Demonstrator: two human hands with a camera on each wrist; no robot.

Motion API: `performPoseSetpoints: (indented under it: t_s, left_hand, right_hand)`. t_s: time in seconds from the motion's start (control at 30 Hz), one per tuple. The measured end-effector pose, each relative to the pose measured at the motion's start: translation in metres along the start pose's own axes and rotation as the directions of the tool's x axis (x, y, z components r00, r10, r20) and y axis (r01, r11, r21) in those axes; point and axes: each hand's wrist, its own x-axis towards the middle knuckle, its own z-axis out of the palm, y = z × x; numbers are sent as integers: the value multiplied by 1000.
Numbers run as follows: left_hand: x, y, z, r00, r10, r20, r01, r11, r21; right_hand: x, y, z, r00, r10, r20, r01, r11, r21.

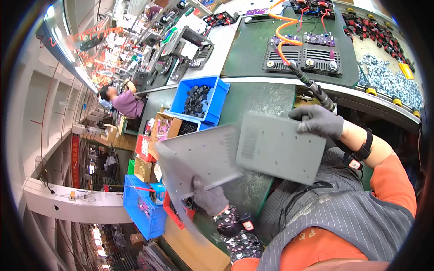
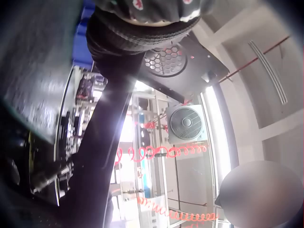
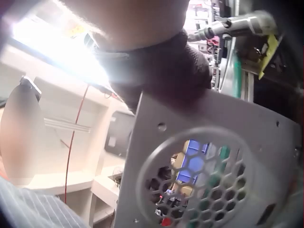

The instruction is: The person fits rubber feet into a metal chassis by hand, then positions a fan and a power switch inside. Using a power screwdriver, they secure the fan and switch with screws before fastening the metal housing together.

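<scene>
Both hands wear grey gloves. My right hand (image 1: 321,121) pinches the upper right corner of a flat grey metal panel (image 1: 280,147) with small holes and a slotted patch. A round honeycomb vent (image 3: 202,173) shows up close in the right wrist view. Lower left, my left hand (image 1: 210,198) grips the lower edge of a second grey panel (image 1: 199,156), bent and blurred, with a flange at its left. Its honeycomb grille (image 2: 164,61) appears beyond the glove in the left wrist view. The two panels' edges overlap in the head view, above the green bench.
A blue bin (image 1: 217,101) of black parts stands behind the panels, with small cartons (image 1: 144,169) to its left. A pneumatic screwdriver (image 1: 318,94) on an orange coiled hose lies near the right hand. Vented black plates (image 1: 321,61) rest on the far board. Another person (image 1: 129,104) works farther off.
</scene>
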Motion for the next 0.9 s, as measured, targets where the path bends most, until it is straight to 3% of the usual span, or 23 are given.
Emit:
performPoseSetpoints:
  t_s: [0.03,0.13,0.17,0.2,0.23,0.3,0.33,0.37,0.43,0.47,0.5,0.57,0.63,0.7,0.73,0.8,0.9]
  left_hand:
    - [-9,5,0,993,103,49,-108,987,121]
    - [-14,44,30,896,314,315,-409,858,309]
    - [-15,43,31,831,305,465,-502,771,392]
    - [-15,42,32,744,287,603,-607,667,431]
    - [-12,33,25,628,171,759,-721,496,484]
    - [-29,17,30,595,-60,801,-735,363,573]
    - [-37,6,26,611,-121,782,-704,369,607]
    - [-41,-2,23,624,-180,761,-672,373,640]
    - [-43,-1,21,607,-264,750,-656,366,660]
    - [-44,1,20,582,-340,739,-648,356,673]
    - [-46,5,19,589,-343,732,-638,359,682]
    - [-51,19,19,574,-341,745,-469,608,640]
    - [-72,24,27,607,-329,723,-439,620,650]
    - [-102,14,35,528,-377,761,-557,522,646]
    - [-107,1,36,524,-347,778,-662,409,628]
    - [-101,-10,38,530,-315,787,-676,403,617]
    - [-91,-14,43,531,-260,807,-701,400,590]
  right_hand:
    - [4,8,-5,994,-92,-56,91,996,-19]
    - [46,17,-11,988,-7,-151,13,999,36]
    - [58,22,-17,987,3,-160,5,999,54]
    - [64,12,-18,979,-16,-202,-4,995,-100]
    - [74,11,-19,977,-30,-210,12,996,-87]
    - [91,9,-15,966,-110,-235,39,957,-286]
    - [98,8,-10,950,-183,-255,47,885,-463]
    - [107,14,-8,959,-167,-227,29,858,-512]
    - [108,10,8,879,-451,-156,117,521,-846]
    - [109,7,11,868,-491,-68,142,378,-915]
    - [110,6,15,873,-485,-57,148,373,-916]
    - [109,8,22,890,-446,-93,55,308,-950]
    - [107,12,21,915,-372,-154,-34,309,-951]
    - [100,13,31,924,-345,-166,-51,318,-947]
    - [103,15,35,917,-371,-148,-45,272,-961]
    - [110,24,42,880,-460,-120,-36,187,-982]
    - [121,16,41,916,-385,-109,-67,119,-991]
